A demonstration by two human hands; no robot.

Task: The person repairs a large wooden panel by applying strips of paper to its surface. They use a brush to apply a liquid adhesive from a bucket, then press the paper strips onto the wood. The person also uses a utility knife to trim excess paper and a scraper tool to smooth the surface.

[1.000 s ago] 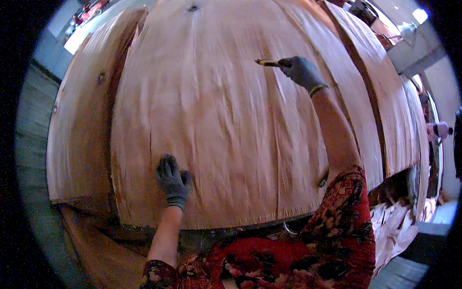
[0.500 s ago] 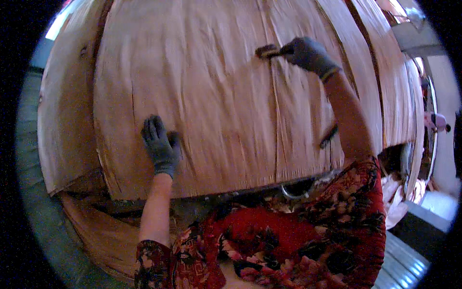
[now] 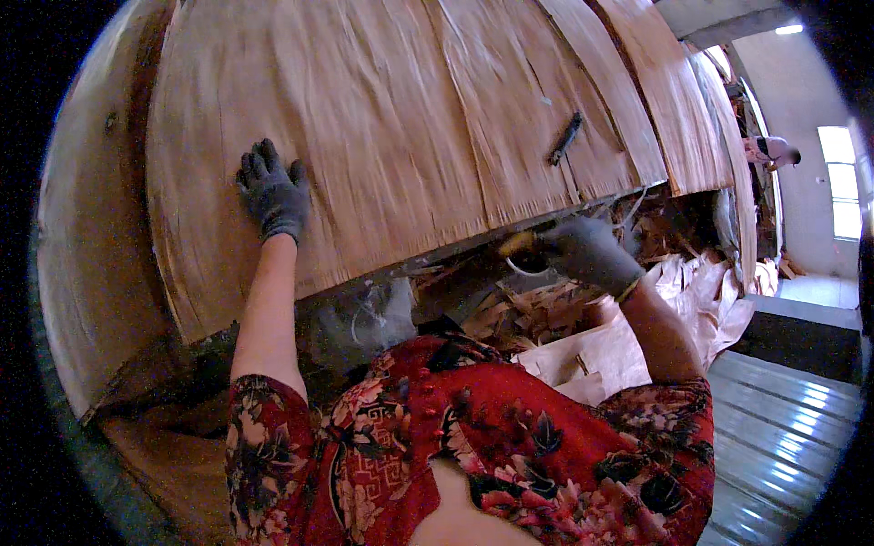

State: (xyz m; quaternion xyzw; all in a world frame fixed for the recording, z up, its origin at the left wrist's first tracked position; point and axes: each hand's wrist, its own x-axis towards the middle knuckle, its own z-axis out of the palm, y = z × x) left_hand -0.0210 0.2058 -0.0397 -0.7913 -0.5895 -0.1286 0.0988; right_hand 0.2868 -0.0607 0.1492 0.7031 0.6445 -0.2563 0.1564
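A broad sheet of pale brown wood veneer (image 3: 364,136) with long splits lies before me. My left hand (image 3: 273,191), in a grey glove, rests flat on its left part, fingers spread. My right hand (image 3: 596,255), gloved and smeared by motion, is just below the sheet's front edge. At its fingertips is a small yellow-brown thing (image 3: 519,244), too blurred to name. A white ring (image 3: 528,266) shows right under it. A slim dark-handled tool (image 3: 565,138) lies on the veneer near the right front edge.
Under the edge are torn veneer scraps (image 3: 537,309) and a cloudy plastic sheet (image 3: 387,314). More veneer (image 3: 674,118) overlaps at the right. A ribbed metal surface (image 3: 774,455) is at lower right. Another person (image 3: 769,151) is far off at the right.
My right hand, holding a small tan and dark thing, has swept from the sheet's upper right down below its front edge. My left hand stays on the veneer. The view has shifted rightward and down.
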